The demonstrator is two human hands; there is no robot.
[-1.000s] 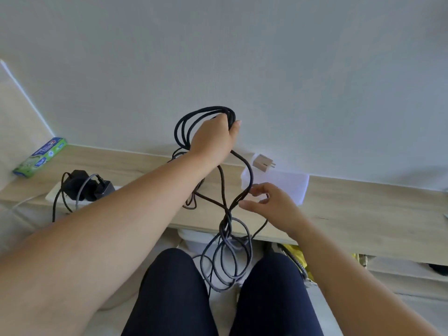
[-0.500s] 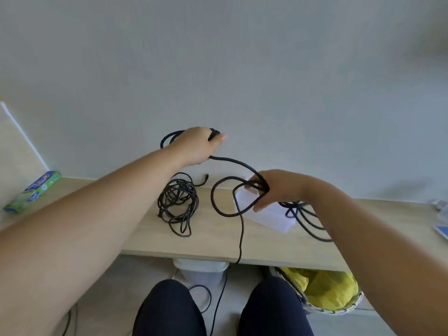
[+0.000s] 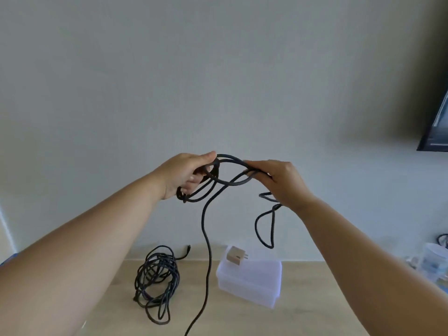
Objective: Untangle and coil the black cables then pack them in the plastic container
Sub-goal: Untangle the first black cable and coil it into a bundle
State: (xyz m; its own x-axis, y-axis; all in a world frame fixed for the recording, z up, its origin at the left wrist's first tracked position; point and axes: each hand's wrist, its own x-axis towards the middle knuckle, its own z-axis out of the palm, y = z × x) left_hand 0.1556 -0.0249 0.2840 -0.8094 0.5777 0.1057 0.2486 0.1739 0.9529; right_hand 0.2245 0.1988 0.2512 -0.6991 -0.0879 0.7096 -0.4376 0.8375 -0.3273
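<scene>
Head view: I read both hands raised in front of the pale grey wall [image 3: 218,69], well above the light wooden counter [image 3: 310,318].

1. The left hand [image 3: 186,174] has its fingers and thumb curled round several gathered loops of the long black cable [image 3: 205,229].
2. The right hand [image 3: 283,183] grips the same cable just beside the left, with its fingers curled over the strand. A short span of cable bridges the two hands.
3. Below the right hand a small loop of the cable hangs free in the air.
4. A single strand drops from between the hands to the counter and leaves the picture at the bottom edge.

On the counter I note these items:

- A loosely coiled bundle of black cable [image 3: 157,280] lies left of the hanging strand and apart from it. One end, with a small connector, points toward the wall.
- The translucent white rectangular plastic container [image 3: 249,287] stands right of the hanging strand, near the wall. Its lid appears to be on.
- A small beige plug adapter [image 3: 236,254] rests on top of the container at its far left corner.

At the right edge I see the corner of a dark flat screen [image 3: 436,132] on the wall. Lower down are blurred clear plastic objects [image 3: 434,263], which I cannot identify.
</scene>
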